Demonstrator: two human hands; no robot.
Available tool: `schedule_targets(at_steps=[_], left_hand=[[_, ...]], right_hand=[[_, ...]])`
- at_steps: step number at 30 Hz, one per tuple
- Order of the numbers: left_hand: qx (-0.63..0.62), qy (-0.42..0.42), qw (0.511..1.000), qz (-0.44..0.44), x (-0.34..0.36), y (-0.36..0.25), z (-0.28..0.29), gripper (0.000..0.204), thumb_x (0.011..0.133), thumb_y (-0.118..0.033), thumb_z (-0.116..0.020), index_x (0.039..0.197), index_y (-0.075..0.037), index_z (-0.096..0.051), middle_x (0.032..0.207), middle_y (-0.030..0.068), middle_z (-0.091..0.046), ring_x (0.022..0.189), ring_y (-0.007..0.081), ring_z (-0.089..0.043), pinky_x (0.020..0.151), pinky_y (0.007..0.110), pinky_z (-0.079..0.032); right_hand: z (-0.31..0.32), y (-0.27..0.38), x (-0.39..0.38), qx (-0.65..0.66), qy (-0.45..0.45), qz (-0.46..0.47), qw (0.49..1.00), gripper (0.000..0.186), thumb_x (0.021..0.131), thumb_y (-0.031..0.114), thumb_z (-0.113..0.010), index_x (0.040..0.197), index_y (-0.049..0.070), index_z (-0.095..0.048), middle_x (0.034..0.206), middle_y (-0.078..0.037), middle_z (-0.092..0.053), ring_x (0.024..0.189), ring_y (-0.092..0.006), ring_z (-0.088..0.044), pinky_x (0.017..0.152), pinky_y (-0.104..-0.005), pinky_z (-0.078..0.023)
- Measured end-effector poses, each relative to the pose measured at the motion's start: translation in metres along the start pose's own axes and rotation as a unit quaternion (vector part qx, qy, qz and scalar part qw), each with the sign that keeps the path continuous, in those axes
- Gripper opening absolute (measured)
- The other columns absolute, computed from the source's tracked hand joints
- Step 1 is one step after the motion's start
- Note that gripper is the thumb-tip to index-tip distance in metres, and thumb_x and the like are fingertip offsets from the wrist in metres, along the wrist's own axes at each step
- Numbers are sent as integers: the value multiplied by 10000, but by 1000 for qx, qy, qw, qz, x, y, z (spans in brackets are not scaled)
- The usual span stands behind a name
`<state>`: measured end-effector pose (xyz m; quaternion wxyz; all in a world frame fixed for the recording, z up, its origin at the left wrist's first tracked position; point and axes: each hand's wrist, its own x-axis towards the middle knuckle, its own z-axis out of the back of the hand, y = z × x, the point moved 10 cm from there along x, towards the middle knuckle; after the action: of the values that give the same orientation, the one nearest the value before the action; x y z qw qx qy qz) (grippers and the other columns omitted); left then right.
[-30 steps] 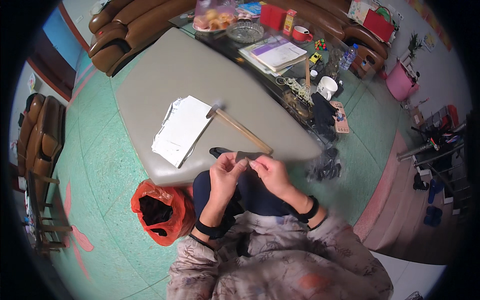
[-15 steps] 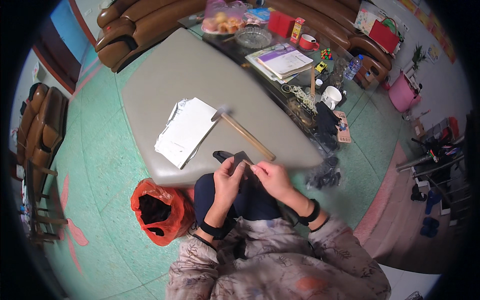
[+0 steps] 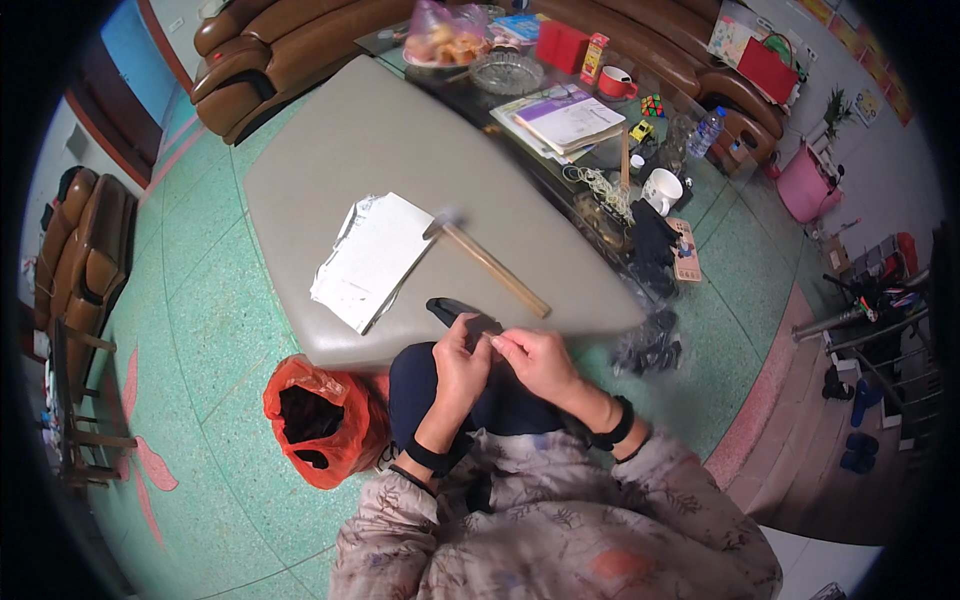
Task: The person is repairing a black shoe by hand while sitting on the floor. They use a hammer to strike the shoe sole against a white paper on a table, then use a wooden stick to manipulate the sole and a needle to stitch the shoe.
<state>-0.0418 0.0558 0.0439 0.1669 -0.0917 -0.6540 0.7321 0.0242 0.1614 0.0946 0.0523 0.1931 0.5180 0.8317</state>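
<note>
Above my lap, my left hand (image 3: 463, 372) is closed, thumb uppermost, on a dark, flexible-looking piece (image 3: 446, 311). Its black, curved end sticks out beyond my fingers, and the rest is mostly hidden by my hands. The fingertips of my right hand (image 3: 540, 362) are pinched together against the left thumb; what they grip is too small to make out. Just past my hands, a hammer (image 3: 497, 272) with a wooden handle lies on the grey padded bench. Left of its head is a stack of white sheets (image 3: 374, 260) with torn edges.
An orange plastic bag (image 3: 350, 430) with dark stuff inside stands on the floor left of my knees. The grey bench (image 3: 330, 130) stretches ahead. Right of it, a glass table holds papers (image 3: 570, 122), a white mug (image 3: 662, 190), a bottle (image 3: 707, 132) and string (image 3: 603, 193).
My hands have drawn closer together and dipped slightly, the right fingertips now against the left thumb. The dark piece has tilted a little. Hammer and sheets lie as before.
</note>
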Motion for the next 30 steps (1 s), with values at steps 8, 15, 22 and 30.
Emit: schedule_targets(at_steps=[8, 15, 22, 30], left_hand=[[-60, 60, 996, 6, -7, 3, -2, 313, 818, -140, -637, 1096, -9, -585, 889, 102, -631, 734, 118, -561, 663, 251, -463], [-153, 18, 983, 103, -6, 7, 21, 198, 874, -134, -621, 1004, 10, -658, 798, 23, -650, 691, 76, -567, 606, 209, -454], [-235, -17, 959, 157, -15, 17, 26, 152, 855, -104, -638, 939, 21, -659, 829, 45, -656, 705, 95, -585, 617, 225, -477], [-264, -35, 947, 178, -20, 16, 27, 148, 857, -96, -632, 940, 25, -651, 817, 47, -646, 694, 102, -585, 616, 239, -491]], right_hand=[[7, -22, -4, -42, 11, -45, 998, 154, 844, 132, -601, 787, -11, -610, 676, -182, -576, 584, -338, -562, 523, -369, -432], [0, -18, -6, -61, 8, 3, 998, 164, 852, 163, -602, 806, 5, -598, 667, -171, -578, 577, -329, -570, 512, -369, -432], [-4, -7, -15, -41, 22, -30, 998, 145, 859, 143, -597, 809, 9, -576, 653, -179, -572, 578, -359, -571, 498, -375, -444], [1, 3, -20, -84, -9, 10, 996, 142, 857, 123, -597, 801, 3, -546, 672, -194, -575, 604, -367, -583, 502, -404, -442]])
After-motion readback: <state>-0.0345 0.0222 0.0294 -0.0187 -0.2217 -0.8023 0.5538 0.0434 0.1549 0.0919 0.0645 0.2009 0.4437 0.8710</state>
